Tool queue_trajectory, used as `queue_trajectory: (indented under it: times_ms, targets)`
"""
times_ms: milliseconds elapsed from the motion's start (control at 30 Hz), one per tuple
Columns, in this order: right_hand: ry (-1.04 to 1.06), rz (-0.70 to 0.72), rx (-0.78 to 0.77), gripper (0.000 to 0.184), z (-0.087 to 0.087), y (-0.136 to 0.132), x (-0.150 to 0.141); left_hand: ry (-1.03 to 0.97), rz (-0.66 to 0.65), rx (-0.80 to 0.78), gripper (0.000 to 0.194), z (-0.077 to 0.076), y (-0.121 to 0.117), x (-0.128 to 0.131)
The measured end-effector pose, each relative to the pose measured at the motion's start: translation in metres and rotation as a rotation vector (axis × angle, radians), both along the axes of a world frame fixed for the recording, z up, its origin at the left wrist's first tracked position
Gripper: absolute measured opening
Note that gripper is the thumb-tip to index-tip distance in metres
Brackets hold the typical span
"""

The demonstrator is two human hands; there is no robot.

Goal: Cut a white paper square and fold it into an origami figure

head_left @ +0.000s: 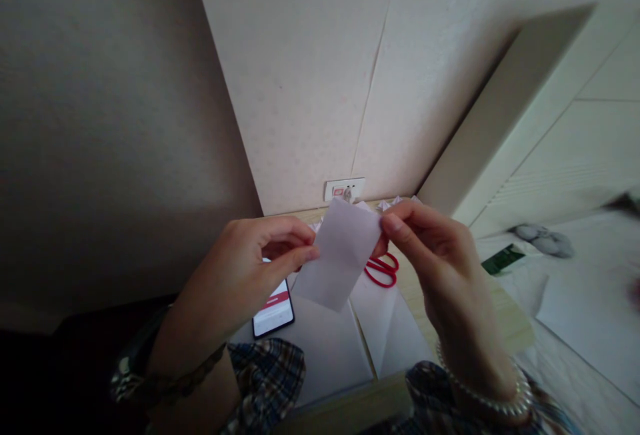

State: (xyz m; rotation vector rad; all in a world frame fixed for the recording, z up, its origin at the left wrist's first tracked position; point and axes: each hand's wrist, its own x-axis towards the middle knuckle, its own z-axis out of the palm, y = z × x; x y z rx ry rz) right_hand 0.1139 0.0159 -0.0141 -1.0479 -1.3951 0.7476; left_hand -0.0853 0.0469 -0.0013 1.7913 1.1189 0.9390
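A small white sheet of paper (pixel 343 255) is held up in front of me, above the table. My left hand (pixel 265 258) pinches its left edge between thumb and fingers. At the upper right corner, my right hand (pixel 425 241) grips the same paper with thumb and forefinger. Behind it, red-handled scissors (pixel 384 270) lie on the table, their blades hidden. A phone (pixel 274 311) with a lit screen rests below my left hand. Larger white sheets (pixel 330 355) spread under the held paper.
The wooden table (pixel 510 318) meets the wall, where a socket (pixel 345 189) holds a plug. Several small folded paper pieces (pixel 395 203) stand along the back edge. To the right are a pale headboard (pixel 520 121), a green packet (pixel 504 259) and a grey soft item (pixel 545 240).
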Motion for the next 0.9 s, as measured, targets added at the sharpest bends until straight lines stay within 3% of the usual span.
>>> queue_trajectory:
  times_ms: [133, 233, 433, 667, 900]
  targets:
    - [-0.019, 0.092, -0.085, 0.019, -0.005, 0.000, -0.001, -0.085, 0.059, 0.005, 0.005, 0.000, 0.001, 0.004]
    - [-0.027, 0.044, -0.127, 0.025, -0.008, -0.003, -0.004, -0.129, 0.076, 0.043, 0.006, -0.003, 0.000, 0.009]
    - [0.039, -0.065, -0.099, 0.024, -0.011, -0.005, -0.007, -0.135, 0.137, 0.154, 0.012, -0.006, -0.002, 0.017]
    - [0.115, -0.045, -0.036, 0.022, -0.020, 0.002, -0.006, -0.249, 0.128, 0.120, 0.013, 0.007, -0.007, 0.015]
    - [0.125, -0.053, -0.013, 0.019, -0.024, 0.003, -0.007, -0.316, 0.126, 0.150, 0.011, 0.006, -0.010, 0.013]
